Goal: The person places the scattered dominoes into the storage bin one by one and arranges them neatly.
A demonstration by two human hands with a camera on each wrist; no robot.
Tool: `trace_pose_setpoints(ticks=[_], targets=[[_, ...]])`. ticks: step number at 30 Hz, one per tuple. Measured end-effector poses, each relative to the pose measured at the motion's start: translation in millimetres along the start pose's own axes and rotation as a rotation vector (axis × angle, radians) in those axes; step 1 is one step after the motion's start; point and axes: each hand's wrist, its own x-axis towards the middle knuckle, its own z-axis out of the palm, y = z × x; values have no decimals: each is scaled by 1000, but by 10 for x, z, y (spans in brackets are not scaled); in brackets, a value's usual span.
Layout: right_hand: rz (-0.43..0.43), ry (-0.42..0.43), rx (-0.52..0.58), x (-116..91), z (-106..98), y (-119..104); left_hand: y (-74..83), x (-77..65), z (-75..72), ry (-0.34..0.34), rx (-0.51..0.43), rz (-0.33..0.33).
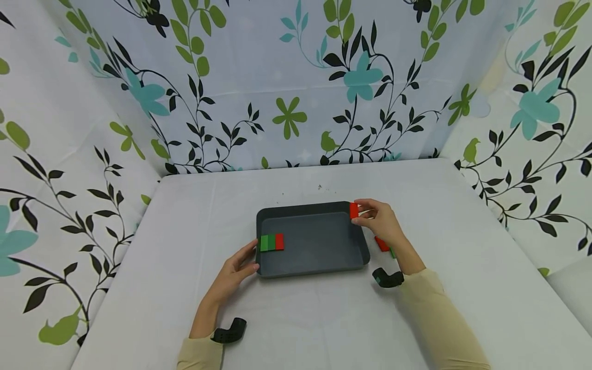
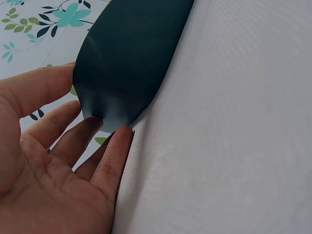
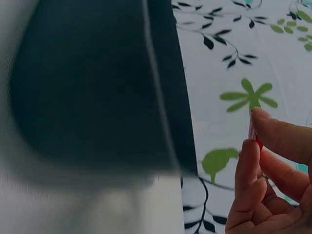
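A dark grey tray [image 1: 319,241] lies on the white table. Against its left end my left hand [image 1: 237,272] rests its fingertips, spread along the outer wall; the left wrist view shows those fingers [image 2: 119,146] touching the tray's end. Inside the tray, near that end, a row holds two green blocks [image 1: 267,242] and a red block [image 1: 279,241] side by side. Over the far right corner, my right hand [image 1: 380,220] pinches another red block [image 1: 353,210] between thumb and fingers. In the right wrist view that block [image 3: 259,143] is mostly hidden by the fingers.
Right of the tray, partly behind the right forearm, lie a red block [image 1: 382,244] and a green block [image 1: 392,253]. Each wrist carries a black camera mount [image 1: 387,278]. A patterned curtain [image 1: 287,82] hangs behind the table.
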Motion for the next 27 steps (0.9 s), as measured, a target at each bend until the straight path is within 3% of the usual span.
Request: trace_pose_setpoints(ticks=[11,20,27], targets=[[-104,-80,40,53,598,-283,10,-10,2,2,0,3],[-71,-133,-12,59,1058,-421,-1,-17,-1,2,-3,5],[-34,-147,-71,68,1293,-433,-13,-10,0,2,0,5]])
